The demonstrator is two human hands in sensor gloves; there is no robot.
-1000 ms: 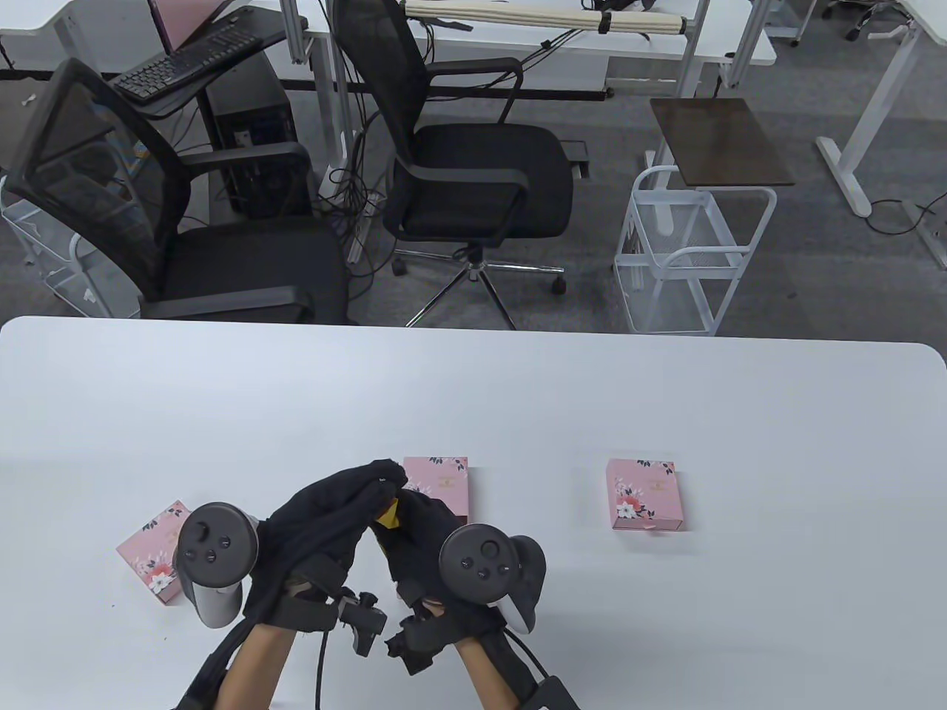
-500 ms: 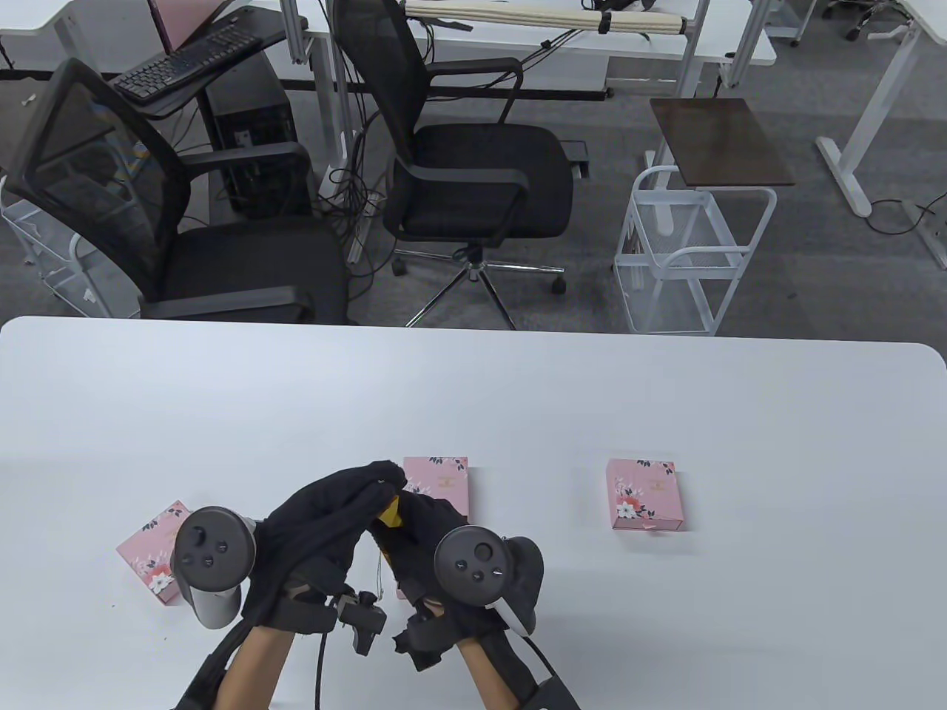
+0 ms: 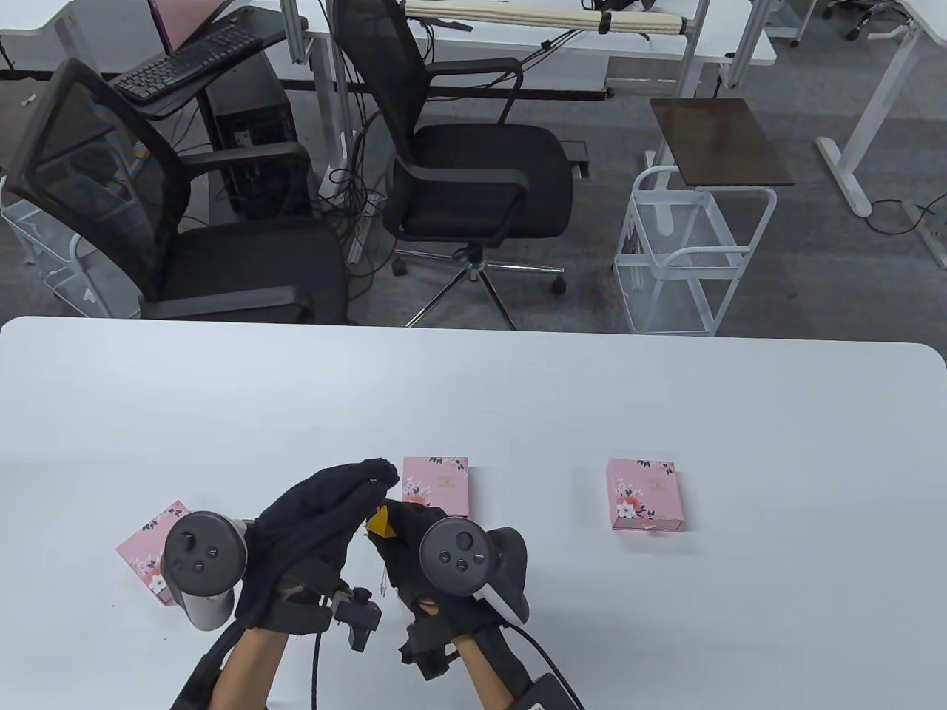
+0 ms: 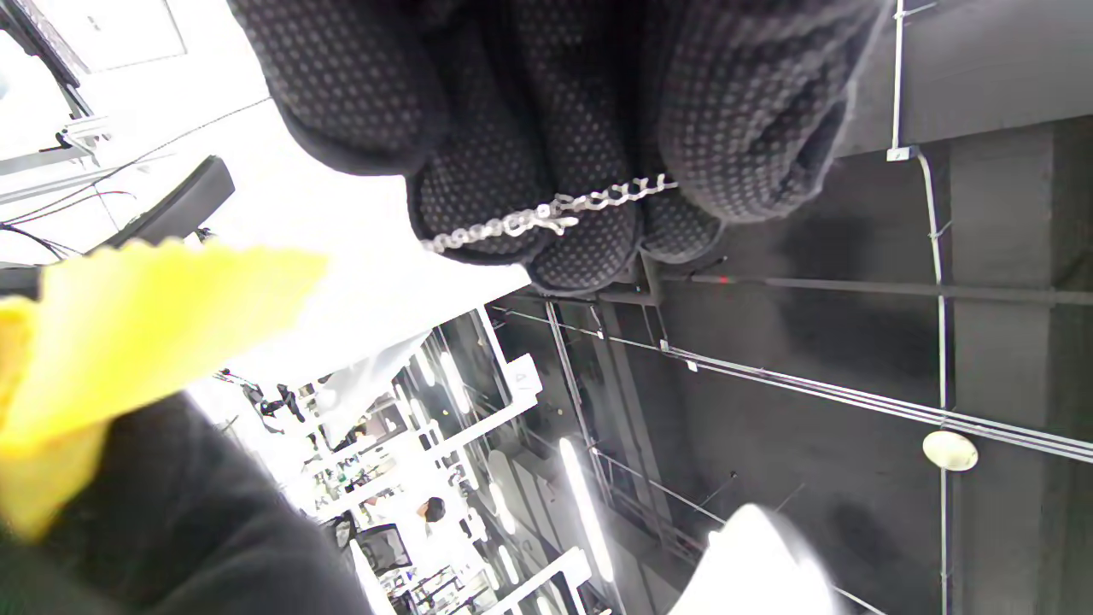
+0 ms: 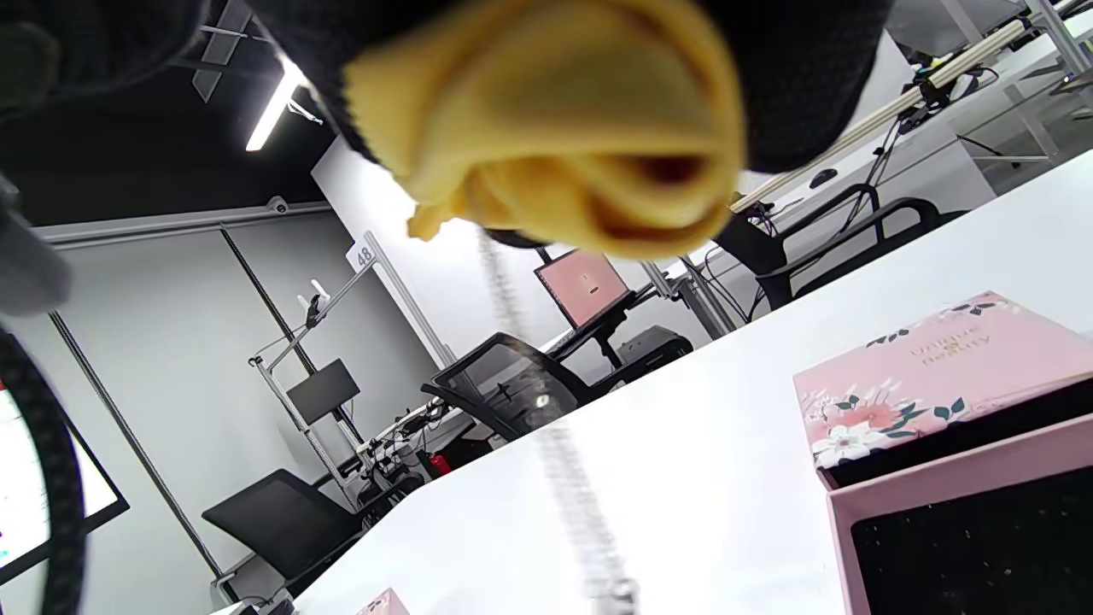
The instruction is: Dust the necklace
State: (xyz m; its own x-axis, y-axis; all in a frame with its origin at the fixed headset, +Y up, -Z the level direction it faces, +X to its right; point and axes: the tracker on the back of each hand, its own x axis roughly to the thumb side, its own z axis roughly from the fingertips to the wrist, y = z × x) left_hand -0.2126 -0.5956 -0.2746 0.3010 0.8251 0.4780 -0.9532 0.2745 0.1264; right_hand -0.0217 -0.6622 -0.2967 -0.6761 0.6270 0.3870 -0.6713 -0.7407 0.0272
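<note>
Both hands shifted slightly left, left hand pinching necklace chain, right hand gripping yellow cloth, wiping mid-way.

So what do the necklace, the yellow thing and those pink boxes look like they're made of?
Necklace: silvery metal chain, going by its small shiny links. Yellow cloth: soft matte fabric, bunched into rolled folds. Pink boxes: likely printed cardboard, with flat faces, crisp edges and a floral pattern.
</note>
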